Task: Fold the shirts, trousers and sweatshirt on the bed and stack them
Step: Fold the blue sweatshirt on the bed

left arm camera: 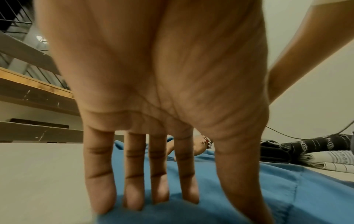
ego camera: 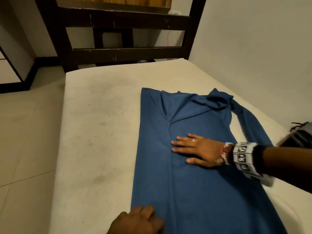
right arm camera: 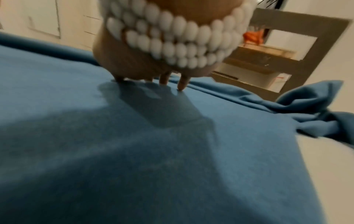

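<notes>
A blue long-sleeved shirt lies spread lengthwise on the white mattress, its left side folded in over the body. One sleeve trails out to the right near the bunched collar. My right hand lies flat, fingers straight, pressing the middle of the shirt; in the right wrist view its fingertips touch the cloth. My left hand sits at the near left edge of the shirt. Its straight fingers press down on the fabric.
Folded dark and white patterned clothes are piled at the right side of the bed, seen at the frame edge. A dark wooden bed frame rises at the far end. A wall runs along the right, tiled floor along the left.
</notes>
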